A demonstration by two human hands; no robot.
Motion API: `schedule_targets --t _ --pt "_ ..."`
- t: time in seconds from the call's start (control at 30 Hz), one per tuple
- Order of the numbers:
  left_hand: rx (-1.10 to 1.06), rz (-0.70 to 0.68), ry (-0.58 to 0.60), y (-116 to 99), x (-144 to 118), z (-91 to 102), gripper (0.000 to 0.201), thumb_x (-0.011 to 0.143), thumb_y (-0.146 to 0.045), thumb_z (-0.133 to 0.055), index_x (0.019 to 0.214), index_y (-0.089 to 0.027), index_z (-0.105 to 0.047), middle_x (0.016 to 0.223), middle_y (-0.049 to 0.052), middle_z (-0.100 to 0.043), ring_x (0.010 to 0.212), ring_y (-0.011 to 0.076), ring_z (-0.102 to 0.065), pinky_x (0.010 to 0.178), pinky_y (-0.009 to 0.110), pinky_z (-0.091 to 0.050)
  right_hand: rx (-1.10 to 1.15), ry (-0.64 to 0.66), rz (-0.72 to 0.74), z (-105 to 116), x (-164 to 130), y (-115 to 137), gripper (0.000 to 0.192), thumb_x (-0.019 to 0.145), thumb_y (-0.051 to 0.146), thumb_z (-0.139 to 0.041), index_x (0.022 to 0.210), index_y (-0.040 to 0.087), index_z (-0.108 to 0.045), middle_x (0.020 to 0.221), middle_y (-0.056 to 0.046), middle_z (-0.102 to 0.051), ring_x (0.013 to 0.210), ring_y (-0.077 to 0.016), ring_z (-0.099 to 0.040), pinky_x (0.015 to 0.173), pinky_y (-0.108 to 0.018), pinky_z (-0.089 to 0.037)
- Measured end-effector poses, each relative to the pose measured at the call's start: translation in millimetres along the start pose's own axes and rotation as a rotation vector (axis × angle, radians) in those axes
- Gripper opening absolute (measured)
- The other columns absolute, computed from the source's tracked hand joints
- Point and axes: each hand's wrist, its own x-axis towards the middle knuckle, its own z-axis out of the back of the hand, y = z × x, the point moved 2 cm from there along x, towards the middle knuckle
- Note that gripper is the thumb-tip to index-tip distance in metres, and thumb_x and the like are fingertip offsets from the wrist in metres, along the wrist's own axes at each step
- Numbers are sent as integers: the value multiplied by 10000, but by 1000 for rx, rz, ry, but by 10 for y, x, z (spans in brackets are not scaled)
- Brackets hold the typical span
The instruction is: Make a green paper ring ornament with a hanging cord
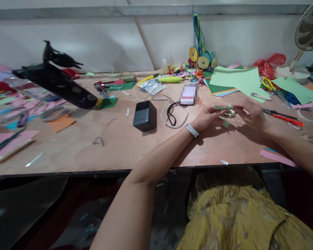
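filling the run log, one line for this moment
left hand + right hand: hold green paper strip | scraps under hands | table

The surface point(114, 142) is bare plywood, matt and pale, scuffed in places. On it, left of the hands, sits a black box point(144, 115) of smooth, slightly satin plastic, with a white rubbery cable point(165, 108) curling beside it. The strip point(223, 107) pinched by the fingers point(217, 108) of the left hand point(206, 117) and the right hand point(251, 111) is thin matt green paper, like the flat sheets point(237, 79) beyond. A smooth white band point(192, 130) wraps the left wrist.
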Motion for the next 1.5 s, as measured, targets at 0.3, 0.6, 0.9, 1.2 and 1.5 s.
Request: schedule_targets --t 0.3,0.6,0.9,1.2,1.5 --pt "-19 -9 -9 -7 1 -8 505 722 -496 -950 1110 -197 -828 1089 118 -828 996 212 -795 777 269 -610 -22 49 45 24 -38 38 201 1058 353 -564 1103 321 -758 1073 -59 -775 1012 -242 -728 923 -432 -609" --pt "11 -24 -19 36 11 39 512 715 -515 -946 1113 -211 -835 1119 116 -824 1017 220 -787 803 292 -613 56 94 -23 29 -42 -7 181 1026 352 -603 1090 349 -772 1025 -53 -760 964 -250 -732 897 -451 -624" --pt "64 -26 11 16 14 24 469 709 -484 -950 1070 -199 -858 1119 126 -832 943 228 -800 867 374 -636 56 24 -69 33 14 -36 223 1019 446 -609 1000 327 -796 976 -67 -796 923 -258 -728 862 -439 -609" --pt "125 -23 12 -17 3 6 454 718 -496 -941 1042 -188 -860 1049 108 -845 824 168 -794 847 328 -648 83 -26 -23 24 -5 -31 225 1025 418 -629 1048 329 -835 978 -56 -794 883 -224 -736 819 -383 -615" --pt "130 50 36 -35 -15 -15 475 708 -516 -944 995 -149 -847 1061 111 -843 767 149 -795 797 278 -651 26 -39 108 17 0 -59 231 1051 354 -618 1107 277 -829 931 -53 -800 848 -198 -753 775 -331 -630"
